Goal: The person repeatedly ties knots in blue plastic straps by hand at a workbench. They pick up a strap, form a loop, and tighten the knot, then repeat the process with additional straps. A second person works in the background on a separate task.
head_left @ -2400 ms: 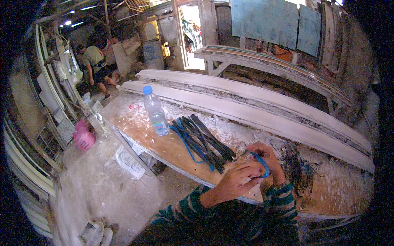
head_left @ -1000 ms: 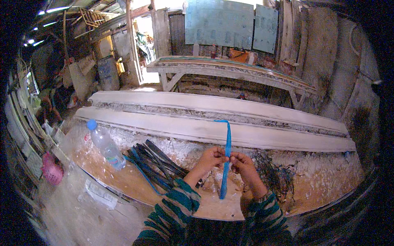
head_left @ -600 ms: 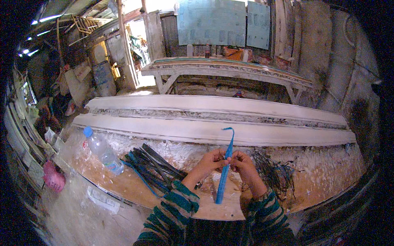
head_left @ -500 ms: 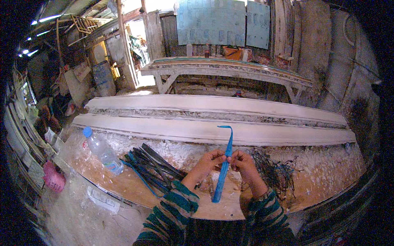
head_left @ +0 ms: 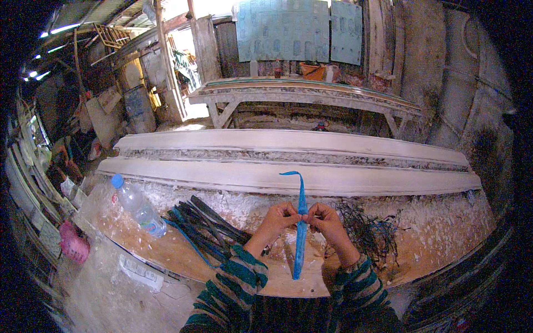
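A long, flat blue strip is pinched near its middle between my two hands, just above the front of the wooden board. My left hand grips its left edge with thumb and fingers, and my right hand does the same at the right edge. The strip's narrow upper end curls to the left over the near white plank; its wider lower part hangs toward me. Left of my left hand lies a bundle of black and blue strips. A tangle of thin dark strands lies beside my right hand.
A clear plastic bottle with a blue cap stands at the board's left. Two long white planks lie across the board, with white flakes around them. Farther back is a long wooden bench. A pink bag sits at far left.
The strip has shifted slightly left and stands more upright, its lower end swung to the right. Both hands still pinch it near the middle.
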The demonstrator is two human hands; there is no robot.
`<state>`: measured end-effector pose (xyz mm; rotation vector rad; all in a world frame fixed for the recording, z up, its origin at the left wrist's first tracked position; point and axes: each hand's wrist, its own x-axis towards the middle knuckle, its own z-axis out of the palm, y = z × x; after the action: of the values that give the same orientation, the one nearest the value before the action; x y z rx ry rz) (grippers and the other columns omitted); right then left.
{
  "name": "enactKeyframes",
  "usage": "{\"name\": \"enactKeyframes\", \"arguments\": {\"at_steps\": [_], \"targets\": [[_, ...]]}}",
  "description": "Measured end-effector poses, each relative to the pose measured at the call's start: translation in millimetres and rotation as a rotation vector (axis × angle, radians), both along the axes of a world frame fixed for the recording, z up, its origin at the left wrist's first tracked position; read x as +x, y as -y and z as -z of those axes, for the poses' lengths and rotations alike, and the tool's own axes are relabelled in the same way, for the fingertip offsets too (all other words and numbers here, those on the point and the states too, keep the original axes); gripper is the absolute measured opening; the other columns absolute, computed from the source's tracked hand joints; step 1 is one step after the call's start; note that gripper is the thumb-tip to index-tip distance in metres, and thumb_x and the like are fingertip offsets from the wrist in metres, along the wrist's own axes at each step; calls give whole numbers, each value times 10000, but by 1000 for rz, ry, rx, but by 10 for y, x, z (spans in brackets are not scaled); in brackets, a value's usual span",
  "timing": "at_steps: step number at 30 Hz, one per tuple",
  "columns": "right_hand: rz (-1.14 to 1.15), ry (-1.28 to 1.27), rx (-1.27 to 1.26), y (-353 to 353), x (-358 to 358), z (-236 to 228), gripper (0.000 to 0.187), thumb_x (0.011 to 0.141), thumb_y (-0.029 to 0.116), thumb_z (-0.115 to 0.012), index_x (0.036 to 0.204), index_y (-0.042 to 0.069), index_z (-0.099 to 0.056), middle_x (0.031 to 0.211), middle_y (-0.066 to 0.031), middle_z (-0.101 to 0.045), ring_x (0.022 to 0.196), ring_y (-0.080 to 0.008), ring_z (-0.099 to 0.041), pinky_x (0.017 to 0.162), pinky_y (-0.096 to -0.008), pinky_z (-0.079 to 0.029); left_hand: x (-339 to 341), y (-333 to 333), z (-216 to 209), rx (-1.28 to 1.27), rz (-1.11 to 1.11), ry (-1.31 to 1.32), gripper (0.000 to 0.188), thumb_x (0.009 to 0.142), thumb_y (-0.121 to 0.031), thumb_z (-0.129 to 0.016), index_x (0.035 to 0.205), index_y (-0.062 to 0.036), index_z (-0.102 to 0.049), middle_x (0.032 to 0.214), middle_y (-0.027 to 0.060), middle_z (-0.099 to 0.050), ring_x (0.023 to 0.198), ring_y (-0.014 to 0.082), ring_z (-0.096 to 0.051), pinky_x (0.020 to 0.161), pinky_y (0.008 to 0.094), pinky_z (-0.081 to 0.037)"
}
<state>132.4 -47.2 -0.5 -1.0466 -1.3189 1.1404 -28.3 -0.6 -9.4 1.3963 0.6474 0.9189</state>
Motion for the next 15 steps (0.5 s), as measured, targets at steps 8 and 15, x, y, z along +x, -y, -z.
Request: {"name": "enactKeyframes", "arguments": {"at_steps": [8, 15], "targets": [[-39, 34, 17, 8, 12, -17, 134, 733, 132, -644, 716, 80, -522, 644, 10, -539, 540, -60, -466, 473, -191, -361, 26, 37, -82, -271, 116, 137, 197, 727, -92, -619, 906, -69, -539, 809, 11, -567, 720, 120, -560, 629, 262, -472], [13, 94, 4, 14, 18, -10, 96, 739, 122, -628, 751, 64, -552, 672, -8, -560, 571, -81, -506, 493, -212, -410, 20, 18, 5, -263, 79, 190, 127, 777, -138, -591, 877, -76, -544, 814, 17, -581, 743, 123, -568, 647, 266, -469]]}}
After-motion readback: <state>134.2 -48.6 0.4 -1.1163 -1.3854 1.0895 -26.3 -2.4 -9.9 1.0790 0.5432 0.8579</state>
